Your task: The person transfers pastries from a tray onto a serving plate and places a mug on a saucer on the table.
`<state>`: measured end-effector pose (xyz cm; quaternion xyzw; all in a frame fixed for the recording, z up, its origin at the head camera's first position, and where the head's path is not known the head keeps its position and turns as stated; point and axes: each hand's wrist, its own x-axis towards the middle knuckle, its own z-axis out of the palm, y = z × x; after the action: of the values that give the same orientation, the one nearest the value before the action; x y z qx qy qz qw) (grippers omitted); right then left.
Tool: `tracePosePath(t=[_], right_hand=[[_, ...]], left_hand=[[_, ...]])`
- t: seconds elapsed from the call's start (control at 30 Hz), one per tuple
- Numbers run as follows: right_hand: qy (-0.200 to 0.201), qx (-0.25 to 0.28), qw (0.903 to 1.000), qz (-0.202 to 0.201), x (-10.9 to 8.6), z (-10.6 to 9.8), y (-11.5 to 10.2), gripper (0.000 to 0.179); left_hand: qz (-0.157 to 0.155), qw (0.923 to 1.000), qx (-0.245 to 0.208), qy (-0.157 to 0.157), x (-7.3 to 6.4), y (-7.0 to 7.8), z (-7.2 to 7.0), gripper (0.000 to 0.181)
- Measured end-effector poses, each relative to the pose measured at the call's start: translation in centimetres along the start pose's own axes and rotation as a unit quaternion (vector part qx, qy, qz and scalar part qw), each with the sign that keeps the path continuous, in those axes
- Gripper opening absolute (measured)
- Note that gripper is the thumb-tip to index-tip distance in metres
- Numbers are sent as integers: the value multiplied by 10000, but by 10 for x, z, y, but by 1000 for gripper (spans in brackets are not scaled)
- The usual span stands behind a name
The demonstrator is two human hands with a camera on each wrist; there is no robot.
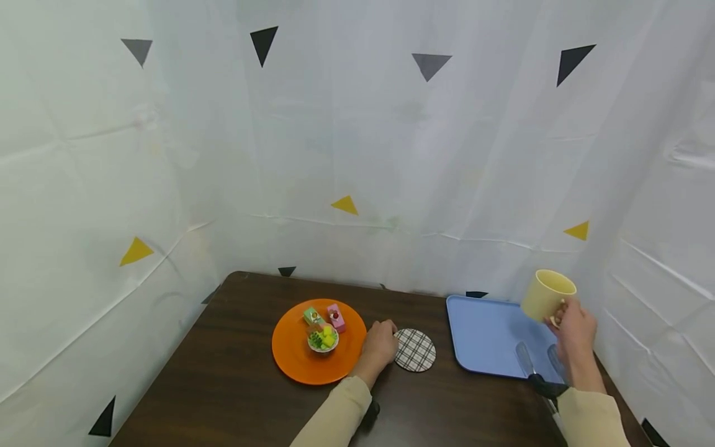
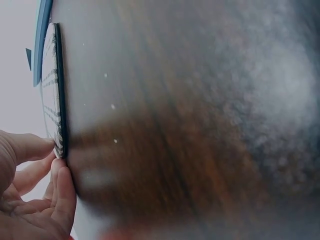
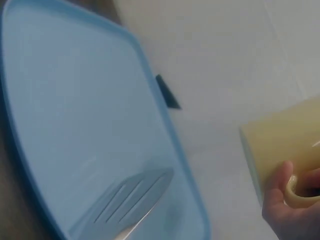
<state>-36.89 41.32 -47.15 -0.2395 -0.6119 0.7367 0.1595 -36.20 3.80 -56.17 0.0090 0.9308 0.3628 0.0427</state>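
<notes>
My left hand [image 1: 380, 345] pinches the near edge of a round plaid coaster [image 1: 416, 351] between thumb and fingers. The left wrist view shows the coaster [image 2: 54, 85] edge-on, its dark rim by the table surface; whether it is lifted there, I cannot tell. My right hand [image 1: 578, 330] grips the handle of a pale yellow mug [image 1: 542, 299], holding it upright above the right end of a blue tray [image 1: 480, 335]. In the right wrist view, fingers curl through the handle of the mug [image 3: 285, 142]. Part of the mug runs out of that frame.
An orange plate [image 1: 290, 354] left of my left hand holds a small bowl [image 1: 323, 340] of food pieces and two small cake-like pieces. A slotted turner [image 3: 137, 200] lies over the tray's near right part, partly hidden by my right wrist. White curtains surround the dark wooden table [image 1: 234, 372].
</notes>
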Motion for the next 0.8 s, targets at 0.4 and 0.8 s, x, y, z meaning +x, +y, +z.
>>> tracePosePath(t=[0.4,0.8], right_hand=[[-334,926,9943,-400,-31,24,-17,38],[-808,741,9926,-526,-64,46,-9,41]], left_hand=[[10,9999,-116,3,-1,-2,4,19],[-18,9999,-122,31,2,-3,6,18]])
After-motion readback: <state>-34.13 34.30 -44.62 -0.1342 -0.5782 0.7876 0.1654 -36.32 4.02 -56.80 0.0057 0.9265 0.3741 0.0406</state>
